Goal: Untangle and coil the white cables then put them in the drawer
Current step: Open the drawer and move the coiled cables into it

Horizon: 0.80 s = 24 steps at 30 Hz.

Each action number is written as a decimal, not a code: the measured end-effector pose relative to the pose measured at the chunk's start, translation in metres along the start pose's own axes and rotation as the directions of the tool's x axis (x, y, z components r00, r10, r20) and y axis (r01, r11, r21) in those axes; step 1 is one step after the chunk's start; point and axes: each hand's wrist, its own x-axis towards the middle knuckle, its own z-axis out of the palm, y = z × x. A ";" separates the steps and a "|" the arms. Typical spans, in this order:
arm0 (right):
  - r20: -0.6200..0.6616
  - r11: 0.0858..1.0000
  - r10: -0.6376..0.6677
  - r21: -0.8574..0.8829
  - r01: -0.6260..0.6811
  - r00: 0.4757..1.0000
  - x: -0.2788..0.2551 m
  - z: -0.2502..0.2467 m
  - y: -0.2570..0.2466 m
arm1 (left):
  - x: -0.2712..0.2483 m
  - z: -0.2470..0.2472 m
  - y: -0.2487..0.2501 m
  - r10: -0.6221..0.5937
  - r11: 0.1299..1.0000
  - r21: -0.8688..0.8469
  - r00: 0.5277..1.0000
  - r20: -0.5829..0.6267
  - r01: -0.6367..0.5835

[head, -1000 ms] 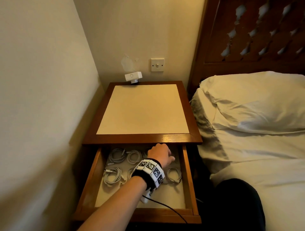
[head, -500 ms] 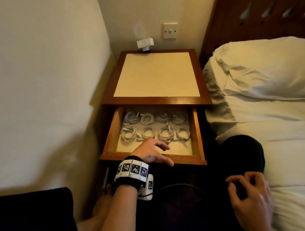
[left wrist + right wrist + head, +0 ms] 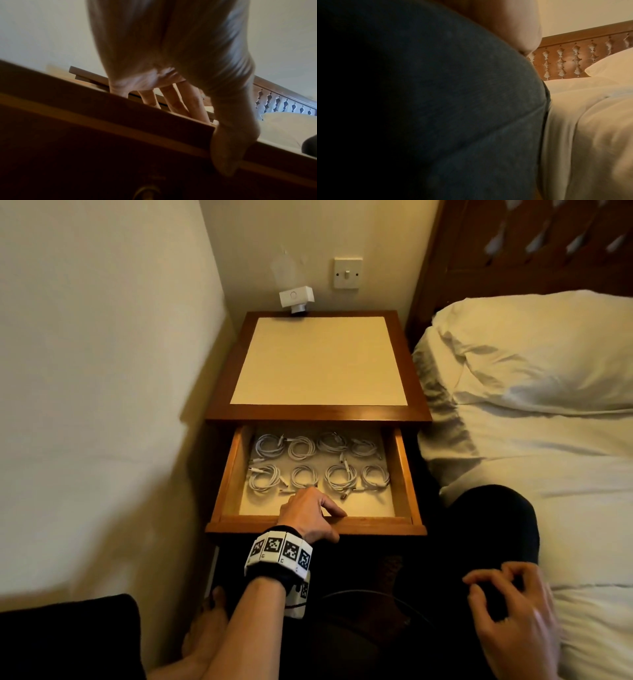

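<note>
Your left hand (image 3: 308, 517) is the grip on the drawer (image 3: 406, 474): fingers (image 3: 173, 102) hooked over the front rail into the inside, thumb down the outer face, so it's clamped on the front edge. Drawer is pulled out from under the nightstand worktop (image 3: 318, 361). The white cables (image 3: 320, 463) sit just beyond that grip, on the drawer floor, coiled, 8 loops in 2 rows of 4, none touching the fingers as far as the head view shows. Nearest coil lies just ahead of your knuckles. Your right hand (image 3: 513, 621) is well off to the right of the grip, low in view, resting by your dark trouser leg (image 3: 489, 529) next to the bed (image 3: 548, 460); fingers loosely curled, holding nothing. Right wrist cam shows mostly dark fabric and bedding. Small white device (image 3: 296, 299) sits at the worktop's far edge, wall switch (image 3: 347, 273) above it.
</note>
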 end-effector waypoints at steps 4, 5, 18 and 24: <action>-0.027 1.000 -0.010 0.012 0.011 1.000 0.001 0.002 0.002 | 0.005 -0.002 0.004 0.014 1.000 0.004 1.000 0.014 -0.014; -0.038 1.000 -0.016 0.005 0.016 0.999 0.001 0.002 0.002 | 0.005 -0.001 0.003 0.015 1.000 0.007 1.000 0.012 -0.015; -0.049 0.997 -0.053 0.051 0.056 0.997 0.005 0.004 0.007 | 0.005 -0.017 0.004 0.035 0.995 0.098 0.999 -0.013 -0.034; -0.038 0.992 -0.089 0.083 0.092 0.995 0.008 0.001 0.009 | 0.006 -0.016 0.005 0.035 0.994 0.109 0.999 -0.034 -0.031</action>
